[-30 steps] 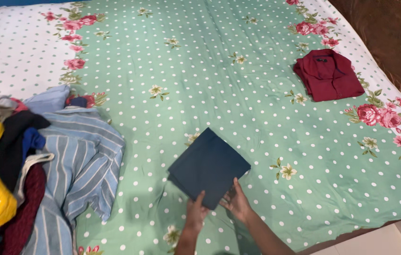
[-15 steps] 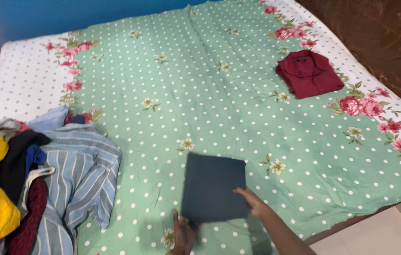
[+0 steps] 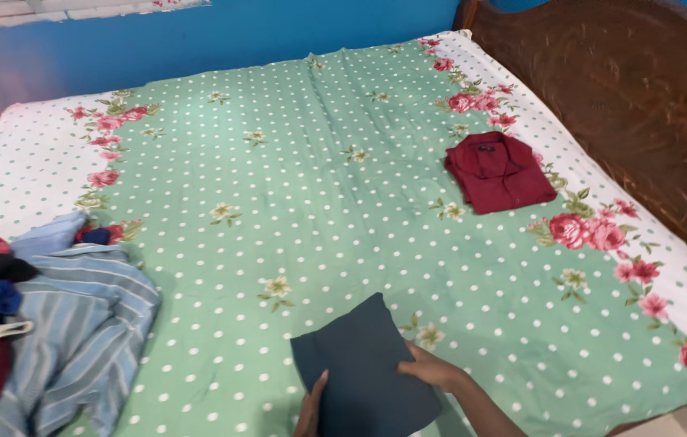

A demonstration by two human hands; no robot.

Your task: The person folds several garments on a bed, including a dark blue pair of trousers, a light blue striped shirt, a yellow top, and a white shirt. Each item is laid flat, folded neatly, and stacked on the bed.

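Head view: left of the folded navy garment (image 3: 363, 368), a heap of unfolded clothes (image 3: 36, 324), striped blue cotton uppermost, waits. Left hand (image 3: 311, 409) and right hand (image 3: 432, 371) pinch the flat, square navy garment's edges. Far right, a folded maroon shirt (image 3: 498, 171) lies finished.

head view, looking down (near), bed (image 3: 343, 202)

Folded cloth (image 3: 359, 364) (on bedsheet (image 3: 319, 202)) between hands
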